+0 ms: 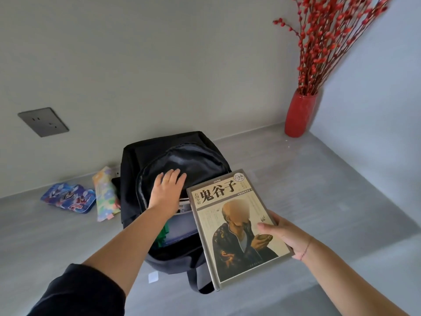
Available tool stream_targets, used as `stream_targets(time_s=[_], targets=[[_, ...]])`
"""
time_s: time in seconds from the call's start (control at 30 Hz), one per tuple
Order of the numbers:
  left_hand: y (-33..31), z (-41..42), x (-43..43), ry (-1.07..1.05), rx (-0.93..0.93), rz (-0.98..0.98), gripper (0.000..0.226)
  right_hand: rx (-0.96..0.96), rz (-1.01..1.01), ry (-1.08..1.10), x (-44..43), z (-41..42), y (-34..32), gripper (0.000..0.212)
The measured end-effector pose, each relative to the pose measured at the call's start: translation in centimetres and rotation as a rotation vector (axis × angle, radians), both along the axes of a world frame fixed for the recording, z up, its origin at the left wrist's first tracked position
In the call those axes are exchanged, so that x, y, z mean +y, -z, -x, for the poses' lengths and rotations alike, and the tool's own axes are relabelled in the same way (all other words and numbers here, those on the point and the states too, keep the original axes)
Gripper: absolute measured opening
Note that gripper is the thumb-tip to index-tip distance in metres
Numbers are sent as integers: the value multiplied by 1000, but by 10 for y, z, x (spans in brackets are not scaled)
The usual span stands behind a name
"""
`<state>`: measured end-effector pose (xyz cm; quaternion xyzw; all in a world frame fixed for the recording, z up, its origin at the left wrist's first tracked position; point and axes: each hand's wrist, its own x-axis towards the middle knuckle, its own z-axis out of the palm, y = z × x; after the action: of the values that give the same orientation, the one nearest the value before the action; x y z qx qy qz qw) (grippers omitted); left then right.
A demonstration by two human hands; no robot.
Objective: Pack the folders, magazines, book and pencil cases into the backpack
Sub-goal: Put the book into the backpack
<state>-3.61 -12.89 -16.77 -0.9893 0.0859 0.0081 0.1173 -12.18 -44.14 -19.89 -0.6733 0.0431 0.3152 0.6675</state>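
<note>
A black backpack (136, 165) stands on the grey surface with its main flap unzipped and leaning back. My left hand (167, 190) lies flat with spread fingers on the inside of that flap, at the mouth of the bag. Inside the opening I see a bluish folder (182, 226) and something green. My right hand (286, 233) grips the right edge of a large beige book (232, 226) with a robed figure on its cover, held just right of the opening. Two pencil cases lie left of the bag: a blue one (68, 198) and a pastel floral one (105, 195).
A red vase (299, 115) with red berry branches stands in the far right corner. A grey wall socket (43, 122) is on the back wall at left. A small white tag (153, 277) lies in front of the bag.
</note>
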Motion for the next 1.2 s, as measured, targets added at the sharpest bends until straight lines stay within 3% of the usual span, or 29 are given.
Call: stream_targets(time_s=[0.13,0.23,0.33,0.47,0.57,0.7,0.8,0.9,0.97,1.07,1.2], targets=[[-26,-9,7,-31,-305,129,4,22,-19,-12,7,4,2,84],[-53,-19,3,-162,-230,280,12,31,-27,-29,14,8,6,82],[-60,-19,-1,-105,-148,271,12,58,-35,-45,28,9,6,67],[-36,-2,5,-120,73,241,58,88,-37,-38,41,-1,11,82],[-23,-2,13,-99,85,147,72,82,-17,-84,43,-2,12,87],[-20,-8,23,-96,-24,17,39,106,-35,-69,42,-8,19,84],[-26,-9,28,-80,-106,137,16,124,-62,-36,45,-13,21,83],[-44,-11,25,-60,-317,395,13,99,-77,-46,53,-20,13,85],[-55,-12,22,-16,-410,440,13,108,-131,-50,63,-29,6,75],[-59,-7,22,4,-376,395,17,169,-163,-9,86,-52,-3,48],[-55,-2,35,-10,-325,358,21,295,-222,129,123,-94,-9,29]])
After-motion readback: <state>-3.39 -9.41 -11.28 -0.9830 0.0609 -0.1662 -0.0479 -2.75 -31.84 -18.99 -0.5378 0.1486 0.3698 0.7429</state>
